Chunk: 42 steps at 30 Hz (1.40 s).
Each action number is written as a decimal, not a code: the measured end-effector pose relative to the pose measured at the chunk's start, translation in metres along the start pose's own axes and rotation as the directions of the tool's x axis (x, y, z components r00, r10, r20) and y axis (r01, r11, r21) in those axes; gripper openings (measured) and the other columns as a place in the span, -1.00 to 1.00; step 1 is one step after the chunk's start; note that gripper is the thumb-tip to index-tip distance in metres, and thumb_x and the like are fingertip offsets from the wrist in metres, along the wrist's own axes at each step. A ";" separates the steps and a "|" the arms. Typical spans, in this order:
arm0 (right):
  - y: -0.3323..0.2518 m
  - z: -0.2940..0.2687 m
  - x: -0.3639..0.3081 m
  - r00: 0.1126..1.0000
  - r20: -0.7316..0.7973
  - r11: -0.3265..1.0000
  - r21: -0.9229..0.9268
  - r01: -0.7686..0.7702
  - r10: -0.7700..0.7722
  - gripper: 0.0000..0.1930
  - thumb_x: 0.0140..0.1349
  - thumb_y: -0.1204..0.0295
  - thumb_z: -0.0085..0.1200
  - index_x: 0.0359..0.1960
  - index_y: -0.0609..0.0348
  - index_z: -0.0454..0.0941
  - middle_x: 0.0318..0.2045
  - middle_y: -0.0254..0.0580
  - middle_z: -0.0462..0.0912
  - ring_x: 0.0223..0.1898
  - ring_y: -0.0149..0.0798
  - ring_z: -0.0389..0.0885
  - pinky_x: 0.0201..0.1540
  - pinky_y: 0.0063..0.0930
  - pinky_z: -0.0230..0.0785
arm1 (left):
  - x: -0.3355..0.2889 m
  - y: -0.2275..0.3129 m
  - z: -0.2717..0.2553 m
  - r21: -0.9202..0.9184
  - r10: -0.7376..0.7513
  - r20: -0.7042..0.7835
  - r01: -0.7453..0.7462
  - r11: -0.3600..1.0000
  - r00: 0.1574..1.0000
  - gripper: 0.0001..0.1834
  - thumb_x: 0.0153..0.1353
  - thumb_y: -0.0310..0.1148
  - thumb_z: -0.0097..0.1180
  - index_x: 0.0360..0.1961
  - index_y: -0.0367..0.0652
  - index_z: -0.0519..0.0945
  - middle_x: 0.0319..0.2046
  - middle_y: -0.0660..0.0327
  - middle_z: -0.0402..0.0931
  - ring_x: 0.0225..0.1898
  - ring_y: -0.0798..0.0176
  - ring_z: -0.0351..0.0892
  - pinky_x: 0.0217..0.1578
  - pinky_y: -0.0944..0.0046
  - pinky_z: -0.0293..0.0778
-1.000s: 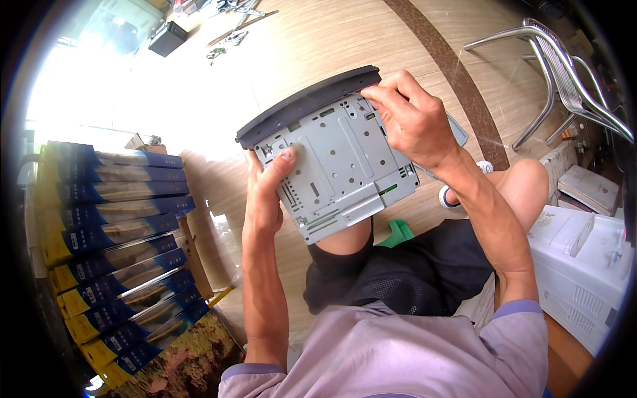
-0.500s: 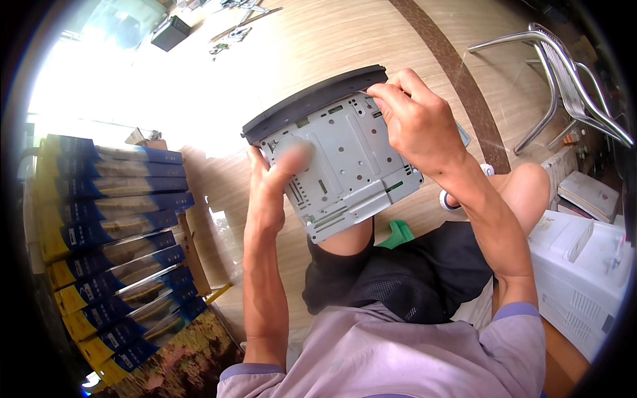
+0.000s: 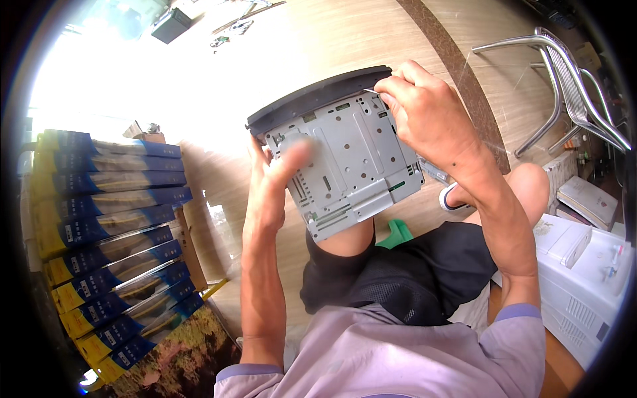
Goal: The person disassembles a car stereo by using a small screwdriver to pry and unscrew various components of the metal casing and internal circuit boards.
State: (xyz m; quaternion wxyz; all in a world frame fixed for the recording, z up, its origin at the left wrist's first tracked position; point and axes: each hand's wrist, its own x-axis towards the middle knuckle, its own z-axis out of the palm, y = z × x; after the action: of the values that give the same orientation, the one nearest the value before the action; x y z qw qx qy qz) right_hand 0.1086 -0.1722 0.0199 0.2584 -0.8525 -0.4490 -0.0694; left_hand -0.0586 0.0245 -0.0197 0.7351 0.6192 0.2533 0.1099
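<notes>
A boxy electronic unit (image 3: 345,159), with a grey perforated metal chassis and a long dark front panel (image 3: 312,99), is tilted in front of me above my knees. My left hand (image 3: 271,176) grips its left side, the thumb blurred over the metal face and the fingers behind the edge. At the far right corner, my right hand (image 3: 428,109) pinches a thin metal tool (image 3: 369,90). The tool's tip lies at the seam between the panel and the chassis; the rest of it is hidden by my fingers.
Stacked blue and yellow boxes (image 3: 119,232) stand at left. A metal chair (image 3: 561,93) is at far right, above a white machine (image 3: 584,278). A green plastic object (image 3: 397,233) shows between my legs. A black box (image 3: 171,26) and small parts (image 3: 232,33) lie on the far floor.
My right hand and the tool have shifted slightly right along with the unit's far edge. My left hand keeps its hold, and the whole view has moved a little.
</notes>
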 end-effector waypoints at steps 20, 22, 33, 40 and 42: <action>0.021 -0.019 0.025 0.979 0.174 0.994 0.021 0.106 -0.108 -0.88 0.29 0.54 0.14 -0.21 0.25 0.71 -0.26 0.02 0.67 -0.22 0.10 0.66 -0.10 -0.14 0.51 | -0.004 0.011 0.012 -0.003 -0.018 -0.003 0.018 1.000 1.000 0.06 0.14 -0.11 0.37 0.51 -0.20 0.00 0.16 -0.16 0.47 0.16 -0.06 0.55 0.18 -0.04 0.48; 0.022 -0.017 0.023 0.978 0.169 0.993 0.010 0.119 -0.119 -0.88 0.29 0.54 0.15 -0.20 0.25 0.71 -0.26 0.01 0.66 -0.22 0.08 0.67 -0.10 -0.15 0.51 | -0.003 0.010 0.012 -0.015 -0.031 -0.002 0.031 0.999 1.000 0.03 0.14 -0.13 0.36 0.50 -0.19 0.03 0.11 -0.15 0.50 0.10 -0.04 0.59 0.14 0.00 0.52; 0.017 0.018 -0.015 0.982 -0.170 0.987 0.129 0.100 -0.077 -0.89 0.27 0.51 0.25 -0.18 0.16 0.69 -0.28 -0.13 0.60 -0.37 -0.03 0.69 -0.29 -0.24 0.58 | 0.002 0.001 0.014 -0.052 -0.008 -0.034 0.007 0.999 0.999 0.04 0.08 -0.06 0.39 0.46 -0.25 0.09 0.10 -0.12 0.50 0.10 0.00 0.58 0.14 0.02 0.52; 0.001 0.025 -0.009 0.955 -0.265 0.971 0.155 0.180 -0.135 -0.87 0.23 0.57 0.28 -0.19 0.20 0.68 -0.32 -0.23 0.57 -0.42 -0.18 0.68 -0.38 -0.37 0.57 | 0.003 0.002 0.016 -0.057 -0.001 -0.022 0.000 0.998 1.000 0.03 0.09 -0.09 0.39 0.46 -0.26 0.09 0.13 -0.10 0.49 0.10 0.02 0.57 0.16 0.04 0.50; 0.000 0.026 -0.012 0.956 -0.254 0.968 0.167 0.190 -0.143 -0.86 0.22 0.57 0.29 -0.19 0.21 0.68 -0.32 -0.23 0.57 -0.42 -0.18 0.68 -0.37 -0.37 0.57 | 0.004 0.001 0.017 -0.070 -0.012 -0.028 0.010 0.998 1.000 0.03 0.09 -0.10 0.39 0.46 -0.26 0.09 0.13 -0.10 0.49 0.10 0.03 0.58 0.15 0.05 0.50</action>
State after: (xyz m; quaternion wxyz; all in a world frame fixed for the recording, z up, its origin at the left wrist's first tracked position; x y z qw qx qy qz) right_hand 0.0986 -0.1683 -0.0069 0.3841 -0.7683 -0.4895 -0.1505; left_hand -0.0465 0.0124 -0.0181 0.7532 0.5902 0.2629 0.1234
